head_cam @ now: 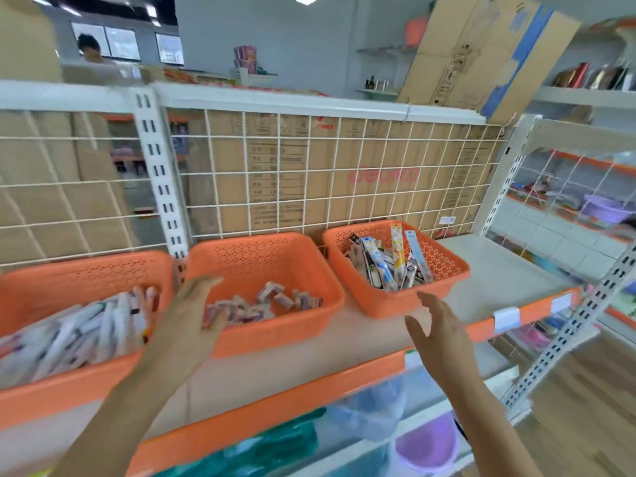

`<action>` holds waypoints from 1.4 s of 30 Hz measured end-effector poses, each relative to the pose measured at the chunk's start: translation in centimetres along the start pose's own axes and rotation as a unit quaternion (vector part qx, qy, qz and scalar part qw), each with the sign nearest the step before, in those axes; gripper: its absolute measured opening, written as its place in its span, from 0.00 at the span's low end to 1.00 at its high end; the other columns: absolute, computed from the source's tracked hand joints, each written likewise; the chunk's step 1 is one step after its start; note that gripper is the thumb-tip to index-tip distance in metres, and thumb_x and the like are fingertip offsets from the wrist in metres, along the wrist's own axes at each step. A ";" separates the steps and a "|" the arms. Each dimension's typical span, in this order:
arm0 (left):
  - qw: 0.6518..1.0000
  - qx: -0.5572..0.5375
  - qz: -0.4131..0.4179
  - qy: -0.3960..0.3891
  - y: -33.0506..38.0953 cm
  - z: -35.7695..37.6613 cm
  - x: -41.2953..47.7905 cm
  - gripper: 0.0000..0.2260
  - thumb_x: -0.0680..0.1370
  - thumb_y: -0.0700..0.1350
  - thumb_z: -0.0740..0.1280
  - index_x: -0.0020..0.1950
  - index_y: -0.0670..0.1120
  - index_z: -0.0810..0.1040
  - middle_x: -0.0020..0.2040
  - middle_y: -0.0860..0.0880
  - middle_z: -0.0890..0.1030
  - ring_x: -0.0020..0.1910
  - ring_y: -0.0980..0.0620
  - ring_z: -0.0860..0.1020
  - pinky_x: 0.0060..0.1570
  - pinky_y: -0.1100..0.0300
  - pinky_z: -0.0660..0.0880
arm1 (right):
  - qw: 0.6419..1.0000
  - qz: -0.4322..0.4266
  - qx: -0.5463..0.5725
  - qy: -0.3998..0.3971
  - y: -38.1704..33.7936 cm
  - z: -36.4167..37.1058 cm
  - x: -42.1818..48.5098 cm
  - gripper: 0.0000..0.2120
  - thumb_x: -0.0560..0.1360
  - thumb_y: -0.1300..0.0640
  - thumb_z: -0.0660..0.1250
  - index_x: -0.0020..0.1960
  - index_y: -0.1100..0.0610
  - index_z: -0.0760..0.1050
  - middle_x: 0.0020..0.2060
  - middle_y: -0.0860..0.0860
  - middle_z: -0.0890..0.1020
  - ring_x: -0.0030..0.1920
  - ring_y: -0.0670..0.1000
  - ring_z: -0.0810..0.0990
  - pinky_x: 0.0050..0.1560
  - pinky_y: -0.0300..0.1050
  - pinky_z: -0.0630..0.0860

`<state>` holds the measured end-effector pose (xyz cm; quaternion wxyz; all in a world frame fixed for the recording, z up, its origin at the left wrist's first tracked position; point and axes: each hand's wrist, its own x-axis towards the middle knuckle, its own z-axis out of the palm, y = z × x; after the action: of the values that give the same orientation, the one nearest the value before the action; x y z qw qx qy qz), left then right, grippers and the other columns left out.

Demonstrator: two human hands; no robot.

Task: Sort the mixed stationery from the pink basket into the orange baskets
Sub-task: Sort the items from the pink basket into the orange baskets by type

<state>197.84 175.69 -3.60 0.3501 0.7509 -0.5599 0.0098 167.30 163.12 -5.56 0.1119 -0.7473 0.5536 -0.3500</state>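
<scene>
We noted three orange baskets in a row on the shelf (499, 270). The left basket (86, 273) held long white packets (86, 332), blurred. The middle basket (254, 253) held small blocks (272, 299); we could not tell what kind. The right basket (444, 263) held slim packets (385, 266) leaning upright. The left hand (192, 311) hovered over the middle basket's near left corner, fingers spread and holding nothing. The right hand (437, 325) hovered just before the right basket, fingers straight and apart, also holding nothing. A white wire grid (309, 173) backed the shelf, with cardboard (344, 149) behind it. A purple basin (426, 445) sat on the level below. Another person (91, 49) stood far back on the left.
</scene>
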 end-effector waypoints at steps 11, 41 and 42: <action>0.992 0.092 -0.060 0.061 -9.4 -11.3 -11.7 0.17 0.73 0.37 0.69 0.62 0.38 0.75 0.62 0.38 0.75 0.53 0.33 0.76 0.55 0.41 0.71 | 0.998 -0.050 0.001 -0.041 -8.7 2.7 -10.1 0.20 0.72 0.64 0.70 0.63 0.63 0.73 0.54 0.61 0.79 0.54 0.64 0.77 0.50 0.56 0.73; 0.901 0.229 -0.306 0.207 -29.0 -30.4 -21.4 0.19 0.74 0.38 0.69 0.64 0.41 0.74 0.62 0.43 0.76 0.56 0.38 0.76 0.54 0.45 0.72 | 0.881 -0.371 0.116 -0.269 -44.2 23.5 -9.8 0.21 0.77 0.55 0.64 0.69 0.56 0.67 0.63 0.52 0.75 0.63 0.53 0.72 0.59 0.44 0.67; 0.898 0.228 -0.314 0.207 -29.5 -30.3 -21.0 0.19 0.74 0.39 0.69 0.65 0.41 0.74 0.62 0.43 0.76 0.57 0.39 0.75 0.55 0.46 0.72 | 0.877 -0.379 0.117 -0.271 -44.7 24.0 -9.8 0.21 0.77 0.55 0.64 0.69 0.55 0.67 0.63 0.51 0.75 0.63 0.53 0.72 0.59 0.43 0.67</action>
<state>226.41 213.27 -4.47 0.2619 0.9280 -0.1924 0.1819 214.96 182.94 -2.22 0.2034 -0.9469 0.1313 -0.2115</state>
